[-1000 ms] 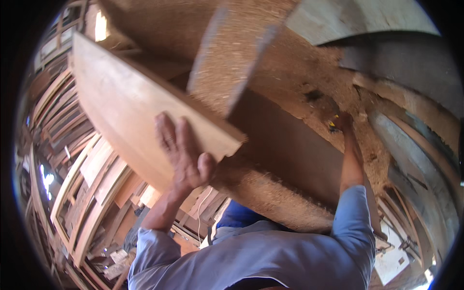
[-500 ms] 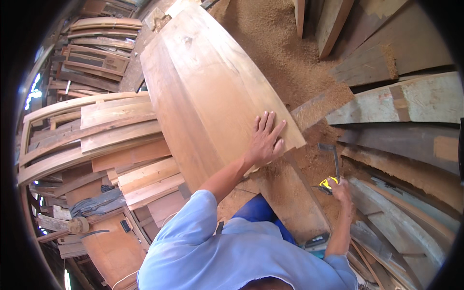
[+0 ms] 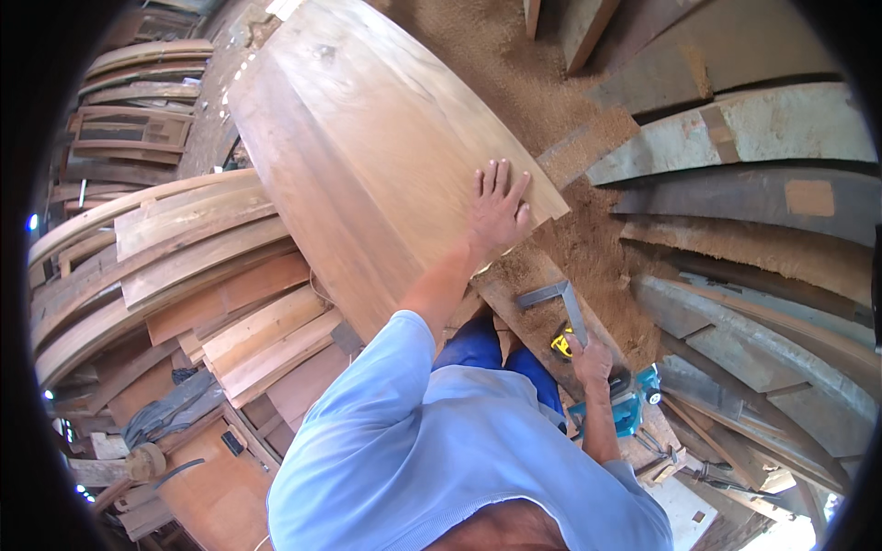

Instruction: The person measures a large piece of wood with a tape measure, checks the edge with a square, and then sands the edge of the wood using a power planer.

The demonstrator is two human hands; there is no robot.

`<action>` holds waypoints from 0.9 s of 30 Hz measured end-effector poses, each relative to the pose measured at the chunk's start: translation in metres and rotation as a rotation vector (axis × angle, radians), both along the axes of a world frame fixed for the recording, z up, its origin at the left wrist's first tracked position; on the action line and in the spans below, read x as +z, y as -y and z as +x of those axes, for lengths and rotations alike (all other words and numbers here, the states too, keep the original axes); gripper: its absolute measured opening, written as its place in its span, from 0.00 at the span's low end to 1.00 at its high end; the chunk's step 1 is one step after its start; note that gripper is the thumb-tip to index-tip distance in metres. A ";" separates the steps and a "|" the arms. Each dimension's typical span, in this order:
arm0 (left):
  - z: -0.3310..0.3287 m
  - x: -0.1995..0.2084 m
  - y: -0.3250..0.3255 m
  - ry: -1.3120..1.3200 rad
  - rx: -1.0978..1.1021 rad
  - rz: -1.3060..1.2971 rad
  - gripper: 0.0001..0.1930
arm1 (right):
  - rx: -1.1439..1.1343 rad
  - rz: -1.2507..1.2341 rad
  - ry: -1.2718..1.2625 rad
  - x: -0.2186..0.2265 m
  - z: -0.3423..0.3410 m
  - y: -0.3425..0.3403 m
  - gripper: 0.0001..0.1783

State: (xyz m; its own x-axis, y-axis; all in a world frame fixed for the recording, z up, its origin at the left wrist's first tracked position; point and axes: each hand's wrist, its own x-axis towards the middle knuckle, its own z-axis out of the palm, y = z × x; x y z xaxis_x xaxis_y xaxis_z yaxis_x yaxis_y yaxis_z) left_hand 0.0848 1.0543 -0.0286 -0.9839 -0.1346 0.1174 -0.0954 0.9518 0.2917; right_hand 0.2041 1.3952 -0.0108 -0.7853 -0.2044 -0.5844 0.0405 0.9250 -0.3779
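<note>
Metal square [image 3: 572, 317] and yellow tape measure [image 3: 561, 346] drawn in above the narrow plank [image 3: 525, 320]

Since the earlier frame, the right hand [image 3: 594, 363] has come in from beyond the plank's far edge, bringing both tools over it. The left hand [image 3: 499, 216] keeps its place on the wooden board [image 3: 367, 156], though the whole view has shifted. It lies flat there, fingers spread, gripping nothing; the right hand is curled around the square's longer arm, with the tape measure tucked beside it.

The board slants away ahead and to the left, its near corner by the plank. It looks stiff and fairly heavy, too broad for one hand to lift comfortably; opposite long edges would be the sensible hold. Its smooth face may let a palm slide, and the notched near corner seems likeliest to chip or splinter. The square should be rigid and light.

Hard to make out: what supports the board underneath, and its far end, cut by the upper rim. The right hand's fingers are mostly hidden, so how the two tools share its grasp is unclear. The forearm partly covers the teal power tool [image 3: 627, 418].
</note>
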 end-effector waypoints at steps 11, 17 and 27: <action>0.111 -0.014 0.048 0.020 0.176 0.081 0.33 | 0.188 0.060 -0.064 0.014 -0.022 0.036 0.26; 0.277 0.006 0.118 0.320 0.976 -0.026 0.45 | 0.328 0.170 -0.180 0.021 -0.052 0.085 0.27; 0.339 0.068 0.144 0.500 1.377 0.378 0.39 | 0.047 -0.024 -0.122 -0.036 -0.248 0.196 0.42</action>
